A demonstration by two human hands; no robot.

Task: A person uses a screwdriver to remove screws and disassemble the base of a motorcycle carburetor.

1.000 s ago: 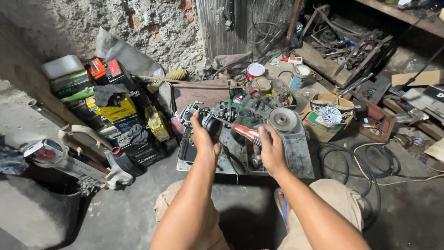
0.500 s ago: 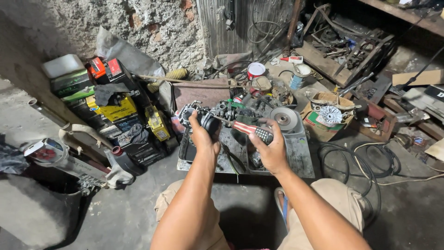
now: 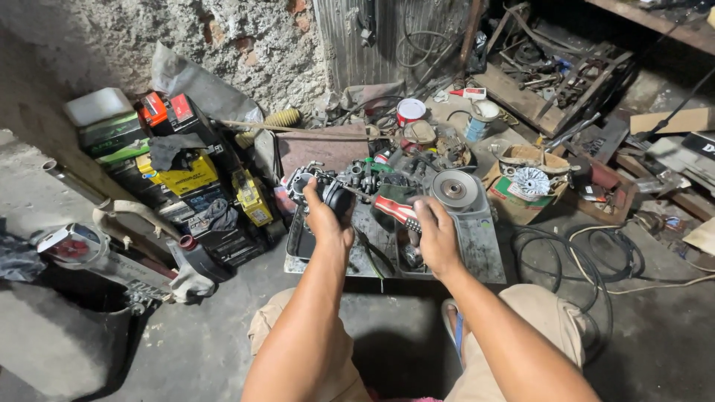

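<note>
My left hand (image 3: 326, 220) grips a dark metal engine part (image 3: 322, 186) with round openings, held just above a flat metal tray (image 3: 477, 253) on the floor. My right hand (image 3: 436, 237) is closed around the red and white handle of a tool (image 3: 395, 211), whose thin shaft points left toward the engine part. A round metal disc (image 3: 455, 188) lies on the tray just beyond my right hand. My knees in tan trousers frame the bottom of the view.
Stacked batteries (image 3: 182, 175) and boxes stand at the left by a rough wall. An exhaust pipe (image 3: 112, 238) lies at front left. Cans (image 3: 410, 110), a cardboard box with a finned part (image 3: 530, 181), black cables (image 3: 588, 260) and scrap metal crowd the right.
My right hand has drawn the red-handled tool slightly toward me. The left hand keeps its hold on the engine part, almost unmoved.
</note>
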